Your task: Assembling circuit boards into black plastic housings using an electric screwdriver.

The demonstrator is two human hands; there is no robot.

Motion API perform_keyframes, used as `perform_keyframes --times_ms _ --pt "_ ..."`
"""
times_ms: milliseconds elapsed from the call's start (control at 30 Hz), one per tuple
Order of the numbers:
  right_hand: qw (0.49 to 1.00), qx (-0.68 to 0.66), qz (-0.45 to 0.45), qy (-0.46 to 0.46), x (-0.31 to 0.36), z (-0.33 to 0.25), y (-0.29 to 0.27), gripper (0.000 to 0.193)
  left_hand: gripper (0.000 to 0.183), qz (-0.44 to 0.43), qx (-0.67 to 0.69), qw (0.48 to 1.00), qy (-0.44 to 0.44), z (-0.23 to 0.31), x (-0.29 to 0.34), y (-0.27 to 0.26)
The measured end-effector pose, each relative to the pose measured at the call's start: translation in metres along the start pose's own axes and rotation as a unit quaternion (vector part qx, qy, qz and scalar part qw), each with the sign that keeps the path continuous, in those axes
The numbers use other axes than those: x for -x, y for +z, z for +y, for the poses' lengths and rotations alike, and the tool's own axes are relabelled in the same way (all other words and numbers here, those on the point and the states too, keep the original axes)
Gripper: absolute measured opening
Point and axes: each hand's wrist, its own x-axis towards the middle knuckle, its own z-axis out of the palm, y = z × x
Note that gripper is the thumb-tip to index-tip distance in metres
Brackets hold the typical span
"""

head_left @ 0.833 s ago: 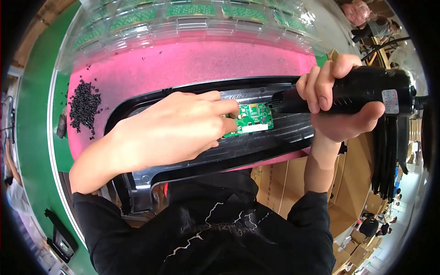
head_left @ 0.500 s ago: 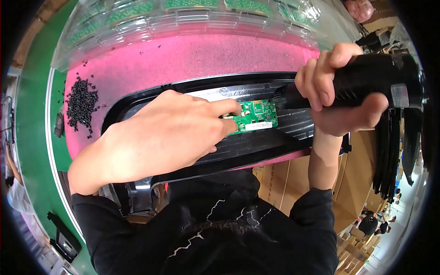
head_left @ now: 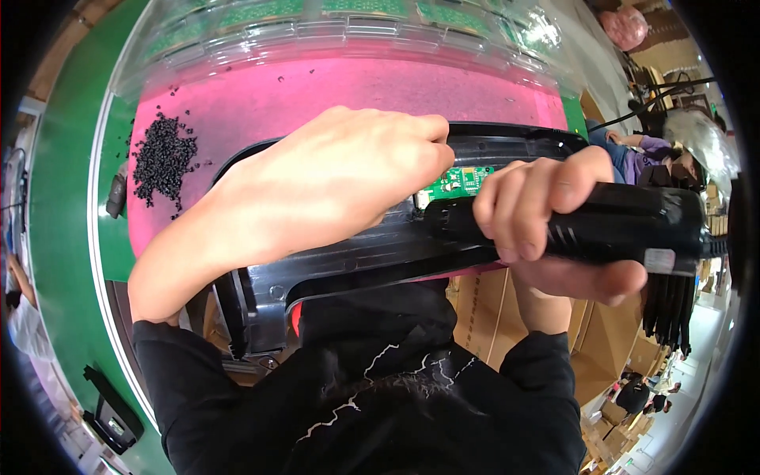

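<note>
With your right hand point(head_left: 534, 210) wrapped round the fat black power tool point(head_left: 657, 214), steady it so it doesn't bump the flat green circuit board point(head_left: 467, 180) inside the long black plastic shell point(head_left: 340, 267), beside your curled left hand point(head_left: 372, 162), whose hold I can't tell.

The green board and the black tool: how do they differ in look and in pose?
Look: the board is flat and green, with small parts on it; the tool is thick, rounded and black. Pose: the board lies in the black shell, while the tool is held in the right hand. Both are partly hidden from view.
</note>
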Motion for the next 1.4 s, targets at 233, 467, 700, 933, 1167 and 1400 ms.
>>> perform_keyframes --times_ms 233,467,700,933,1167,1400 --pt "0.996 -0.027 0.029 -0.085 -0.012 -0.024 0.008 0.059 0.032 0.045 0.037 0.996 0.071 -0.008 0.005 0.007" --pt "0.989 -0.027 0.044 -0.141 -0.011 -0.053 0.006 0.048 0.022 0.124 0.099 0.978 0.135 -0.002 -0.008 0.006" --pt "0.986 -0.009 0.074 -0.147 -0.010 -0.054 0.010 0.051 0.021 0.216 -0.106 0.952 0.190 0.011 -0.015 0.011" --pt "0.971 -0.008 0.105 -0.212 -0.011 -0.056 0.013 0.050 0.016 0.231 -0.120 0.949 0.178 0.012 -0.012 0.001" --pt "0.957 0.023 0.091 -0.273 0.001 -0.091 -0.003 0.042 0.009 0.229 0.228 0.943 0.076 0.005 -0.017 -0.003" --pt "0.974 0.025 0.003 -0.227 -0.009 -0.088 0.001 0.041 0.013 0.176 0.299 0.935 0.079 0.007 -0.016 -0.002"
